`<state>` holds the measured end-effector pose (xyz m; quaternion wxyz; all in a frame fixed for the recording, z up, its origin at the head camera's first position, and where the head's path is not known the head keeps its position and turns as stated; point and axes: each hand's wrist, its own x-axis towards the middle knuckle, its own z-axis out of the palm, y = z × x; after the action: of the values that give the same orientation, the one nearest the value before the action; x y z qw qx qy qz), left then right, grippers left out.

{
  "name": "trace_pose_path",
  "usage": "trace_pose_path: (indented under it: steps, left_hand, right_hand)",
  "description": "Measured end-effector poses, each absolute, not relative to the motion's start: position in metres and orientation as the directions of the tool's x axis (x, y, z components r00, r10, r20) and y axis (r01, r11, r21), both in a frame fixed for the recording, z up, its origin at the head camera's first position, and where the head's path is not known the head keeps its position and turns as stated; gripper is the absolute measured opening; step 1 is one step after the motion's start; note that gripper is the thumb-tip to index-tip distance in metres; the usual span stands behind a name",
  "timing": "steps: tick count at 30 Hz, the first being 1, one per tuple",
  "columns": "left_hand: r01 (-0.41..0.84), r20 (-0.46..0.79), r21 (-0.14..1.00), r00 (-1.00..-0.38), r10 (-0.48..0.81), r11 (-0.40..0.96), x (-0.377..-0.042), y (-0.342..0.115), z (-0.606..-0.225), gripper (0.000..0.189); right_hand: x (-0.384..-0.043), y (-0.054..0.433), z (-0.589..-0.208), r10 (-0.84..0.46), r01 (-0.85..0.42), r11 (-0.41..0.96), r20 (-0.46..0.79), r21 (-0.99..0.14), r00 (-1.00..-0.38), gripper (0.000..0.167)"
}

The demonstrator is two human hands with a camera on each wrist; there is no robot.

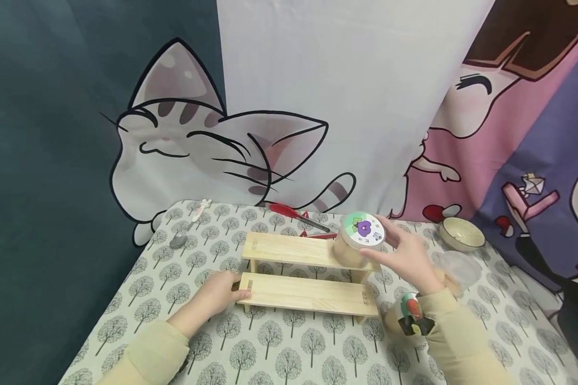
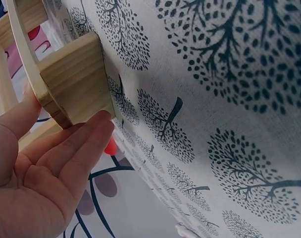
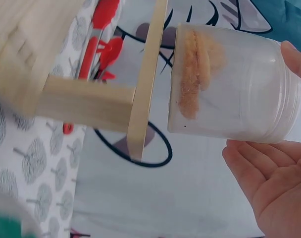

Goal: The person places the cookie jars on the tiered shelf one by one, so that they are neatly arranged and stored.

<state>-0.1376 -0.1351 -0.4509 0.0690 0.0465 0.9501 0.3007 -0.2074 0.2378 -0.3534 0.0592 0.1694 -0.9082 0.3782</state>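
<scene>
A two-step wooden rack (image 1: pixel 308 293) stands on the tree-print cloth. My left hand (image 1: pixel 220 293) grips the left end of its lower step, thumb on top; in the left wrist view the fingers of that hand (image 2: pixel 56 168) lie along the wooden end leg (image 2: pixel 81 79). Close over the right end of the upper step (image 1: pixel 289 248), my right hand (image 1: pixel 407 256) holds a clear plastic jar (image 3: pixel 234 84) near its lid. Its round lid (image 1: pixel 364 229) is green and white with a purple flower. Inside the jar lie several golden-brown pieces of food (image 3: pixel 192 74).
Another jar (image 1: pixel 397 315) with a strawberry lid stands right of the rack, partly behind my right sleeve. Past it are a clear container (image 1: pixel 462 267) and a cream bowl (image 1: pixel 461 234). Red-headed utensils (image 1: pixel 289 210) lie behind the rack, a spoon (image 1: pixel 178 240) at left.
</scene>
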Motion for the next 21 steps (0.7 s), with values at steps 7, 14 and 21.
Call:
trace_pose_path:
  steps: [7, 14, 21]
  left_hand:
    - [0.043, -0.108, 0.574, -0.986, 0.128, 0.817, -0.137, -0.134, -0.450, 0.036]
    - [0.042, -0.110, 0.573, -0.986, 0.128, 0.818, -0.138, -0.134, -0.452, 0.035]
    - [0.038, -0.114, 0.565, -0.986, 0.123, 0.824, -0.138, -0.134, -0.450, 0.036]
  right_hand:
    - [-0.212, 0.216, -0.353, -0.280, -0.331, 0.608, 0.195, -0.722, -0.940, 0.091]
    - [-0.217, 0.194, -0.355, -0.277, -0.303, 0.596, 0.164, -0.743, -0.947, 0.094]
    - [-0.220, 0.169, -0.356, -0.304, -0.298, 0.565, 0.142, -0.770, -0.942, 0.094]
